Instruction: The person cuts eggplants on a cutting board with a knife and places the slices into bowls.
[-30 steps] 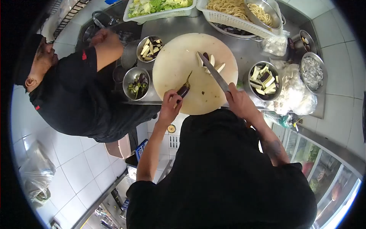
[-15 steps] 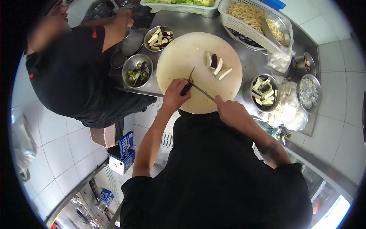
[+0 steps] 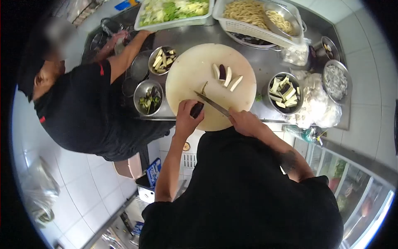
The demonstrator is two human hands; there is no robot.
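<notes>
My left hand (image 3: 187, 117) is closed around a dark purple eggplant (image 3: 197, 109) at the near left edge of the round white cutting board (image 3: 186, 74). In my right hand (image 3: 245, 123) is the handle of a knife (image 3: 213, 103), whose blade points left and away over the board, apart from the eggplant. A thin curved stem piece (image 3: 204, 88) lies by the blade's tip. Farther back on the board rest several long eggplant wedges (image 3: 228, 77), some showing pale flesh and one its dark skin.
Cut eggplant fills a right bowl (image 3: 285, 111) and a back-left bowl (image 3: 150, 62). Trimmings sit in another bowl (image 3: 161, 108). Behind stand baskets of lettuce (image 3: 174, 12) and noodles (image 3: 244, 14). Plastic bags (image 3: 317, 101) crowd the right. A co-worker (image 3: 78, 95) stands close on the left.
The knife has come away from the eggplant, and the stem piece now lies separate. My left hand has drawn the eggplant back. The co-worker's arm has reached toward the lettuce basket. The view has shifted.
</notes>
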